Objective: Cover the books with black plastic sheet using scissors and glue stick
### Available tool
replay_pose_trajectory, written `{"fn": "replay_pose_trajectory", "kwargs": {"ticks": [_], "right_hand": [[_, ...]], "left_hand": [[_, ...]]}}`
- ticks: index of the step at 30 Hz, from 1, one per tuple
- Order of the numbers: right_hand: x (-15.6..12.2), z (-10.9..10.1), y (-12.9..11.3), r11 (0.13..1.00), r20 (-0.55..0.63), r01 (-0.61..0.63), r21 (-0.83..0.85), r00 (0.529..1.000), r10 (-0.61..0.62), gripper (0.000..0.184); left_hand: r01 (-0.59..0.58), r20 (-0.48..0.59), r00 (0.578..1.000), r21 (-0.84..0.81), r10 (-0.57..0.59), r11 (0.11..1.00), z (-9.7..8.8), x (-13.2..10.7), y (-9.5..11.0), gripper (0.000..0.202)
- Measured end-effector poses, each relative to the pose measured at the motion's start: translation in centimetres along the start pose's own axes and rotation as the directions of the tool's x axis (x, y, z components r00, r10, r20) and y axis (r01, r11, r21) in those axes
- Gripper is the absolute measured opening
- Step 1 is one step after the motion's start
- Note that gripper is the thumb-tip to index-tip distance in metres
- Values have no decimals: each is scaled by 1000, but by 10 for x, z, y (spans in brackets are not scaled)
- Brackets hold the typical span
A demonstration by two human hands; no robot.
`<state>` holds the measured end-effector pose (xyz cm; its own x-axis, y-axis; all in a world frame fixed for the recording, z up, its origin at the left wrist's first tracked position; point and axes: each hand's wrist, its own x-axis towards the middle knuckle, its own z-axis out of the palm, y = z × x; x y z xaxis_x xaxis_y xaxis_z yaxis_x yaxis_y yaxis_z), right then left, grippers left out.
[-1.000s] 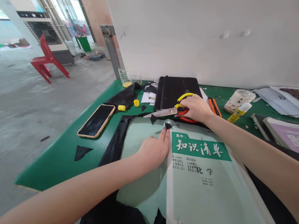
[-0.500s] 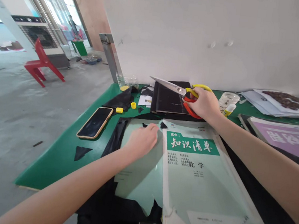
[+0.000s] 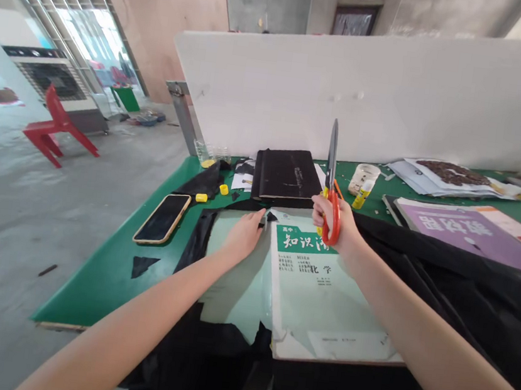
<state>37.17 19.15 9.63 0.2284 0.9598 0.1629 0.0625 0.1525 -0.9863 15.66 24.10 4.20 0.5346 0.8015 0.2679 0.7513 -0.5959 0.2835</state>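
Note:
My right hand (image 3: 340,224) grips scissors (image 3: 332,159) with red and yellow handles; their blades point up and look closed. Below them lies a pale green book (image 3: 316,316) with a dark green title band. Its cover is spread out to the left as a light green sheet (image 3: 233,299). My left hand (image 3: 242,238) lies on that sheet near its top edge, fingers stretched out. Beside those fingertips is a small black scrap (image 3: 271,217). Black cloth (image 3: 405,251) spreads under and around the book, with ragged cut edges at the left and bottom.
A phone (image 3: 162,219) and a black cloth scrap (image 3: 143,266) lie on the green table (image 3: 89,275) at left. Behind are yellow caps (image 3: 201,198), a black notebook (image 3: 287,176), a glue stick (image 3: 362,195) and a clear cup (image 3: 362,173). A purple book (image 3: 469,230) lies right.
My right hand has come down and nearer with the scissors, which have turned from pointing left to upright. The left hand's fingers have straightened on the sheet. The view has tilted up.

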Motion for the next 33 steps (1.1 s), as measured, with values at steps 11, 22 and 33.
{"fn": "replay_pose_trajectory", "kwargs": {"ticks": [11,22,33], "right_hand": [[-4,-15,43,866,-48,288,-408,941,-335,21],[0,-22,51,823,-113,245,-513,931,-348,16],[0,-32,37,753,-246,105,-650,908,-340,16]], "left_hand": [[-81,-13,997,-31,80,996,-14,18,16,22],[228,-180,964,173,-197,958,-80,72,-75,34],[-230,36,973,55,229,972,-91,-78,84,32]]}}
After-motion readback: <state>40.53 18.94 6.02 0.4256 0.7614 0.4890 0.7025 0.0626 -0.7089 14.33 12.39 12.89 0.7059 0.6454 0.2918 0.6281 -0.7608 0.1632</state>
